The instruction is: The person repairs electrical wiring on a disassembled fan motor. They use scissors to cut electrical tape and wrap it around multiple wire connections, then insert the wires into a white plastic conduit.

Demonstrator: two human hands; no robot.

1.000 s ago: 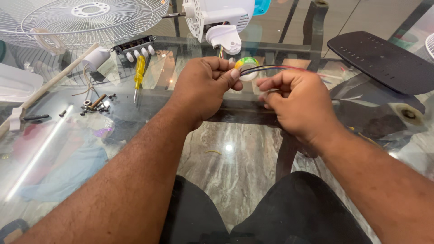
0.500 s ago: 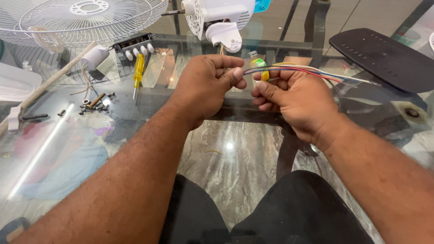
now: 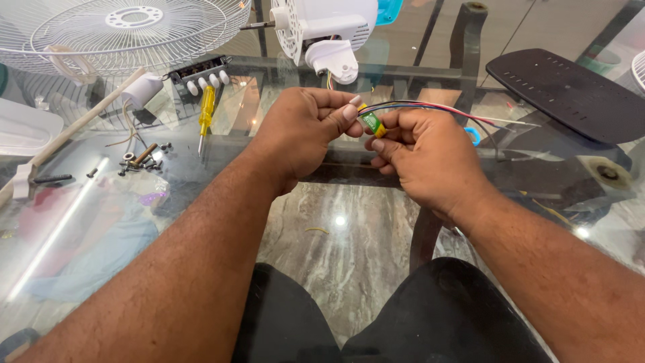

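We see both hands meeting above the near edge of a glass table [image 3: 101, 222]: the left hand [image 3: 306, 134] pinches one end of a small green and yellow piece [image 3: 371, 122] between thumb and forefinger, and the right hand [image 3: 423, 151] is curled closed around the other end together with a bundle of coloured wires [image 3: 457, 109] that trails off to the right. Just beyond the hands, at the far edge, stands one white fan motor housing [image 3: 329, 23] with its shaft pointing left; thin wires drop from it behind the fingers, so we cannot tell where they join. Far left lies one white wire fan guard [image 3: 127, 30], with one black switch block [image 3: 201, 70] carrying four white buttons beside it. One yellow-handled screwdriver [image 3: 206, 111] lies left of the left hand, and further left a small heap of dark screws [image 3: 144, 158], too tightly bunched to count. One black slotted panel [image 3: 571, 91] rests at far right. Through the glass we see a marbled stone floor [image 3: 336, 235] and the person's dark-clad lap.
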